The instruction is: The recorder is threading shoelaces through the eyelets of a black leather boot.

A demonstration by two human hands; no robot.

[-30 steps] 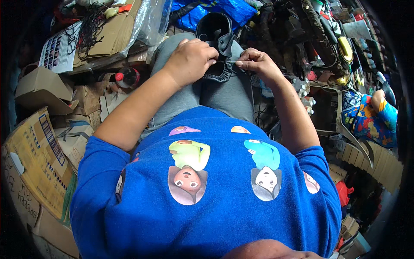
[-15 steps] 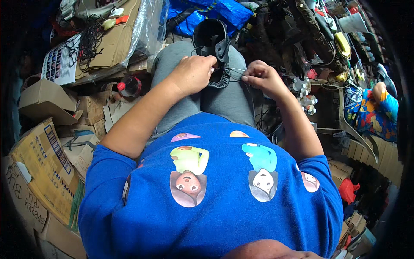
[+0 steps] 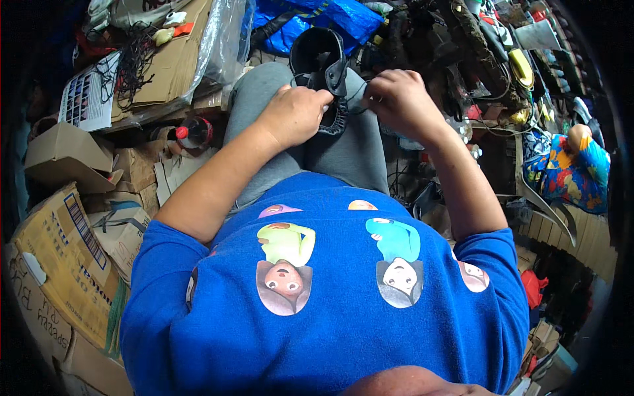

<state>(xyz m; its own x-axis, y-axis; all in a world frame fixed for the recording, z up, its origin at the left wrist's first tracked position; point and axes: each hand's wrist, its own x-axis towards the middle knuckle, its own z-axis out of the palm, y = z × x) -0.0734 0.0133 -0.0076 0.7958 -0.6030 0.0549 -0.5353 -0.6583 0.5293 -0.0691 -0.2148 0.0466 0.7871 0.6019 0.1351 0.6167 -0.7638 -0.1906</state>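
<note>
A black shoe upper (image 3: 337, 78), open at the top and with a gathered lower edge, rests across my knees. My left hand (image 3: 294, 117) is closed on its near left side, the thumb and fingertips pinching the leather. My right hand (image 3: 404, 102) is lifted just right of the upper, with its fingers bent together in a pinch. A thin thread (image 3: 360, 99) runs between the upper and those fingers; its far end is hidden by them. Whether a needle is there I cannot tell.
On the left lie flattened cardboard (image 3: 175, 72), a tangle of black cords (image 3: 137, 69), a red-capped bottle (image 3: 193, 133) and boxes (image 3: 69, 158). A blue plastic sheet (image 3: 356, 20) is ahead. Crowded shelves with a yellow object (image 3: 522, 68) fill the right, near another person's colourful clothing (image 3: 571, 165).
My right hand has moved up and slightly left, turning so its back faces up. The pale thread strands stretched to it before are now hardly visible. My left hand keeps its grip.
</note>
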